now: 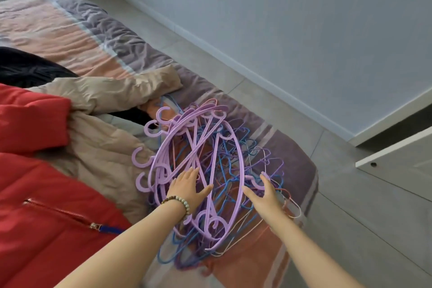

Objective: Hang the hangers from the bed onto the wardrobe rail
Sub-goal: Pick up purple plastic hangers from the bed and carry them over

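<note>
A tangled pile of hangers [217,147] lies on the bed [98,37] near its right edge: thick lilac plastic ones on top, thin blue, purple and pink wire ones beneath. My left hand [187,186], with a bead bracelet on the wrist, rests flat on the lilac hangers, fingers spread. My right hand [265,192] lies on the pile's right side with fingers straight, touching a lilac hook and the wire hangers. Neither hand grips anything. No wardrobe rail is in view.
A red padded jacket [35,170] and a beige coat [102,93] lie on the bed left of the pile, with dark clothing [25,68] behind. Grey tiled floor [257,91] runs along the wall at right. White furniture panels [397,154] stand at far right.
</note>
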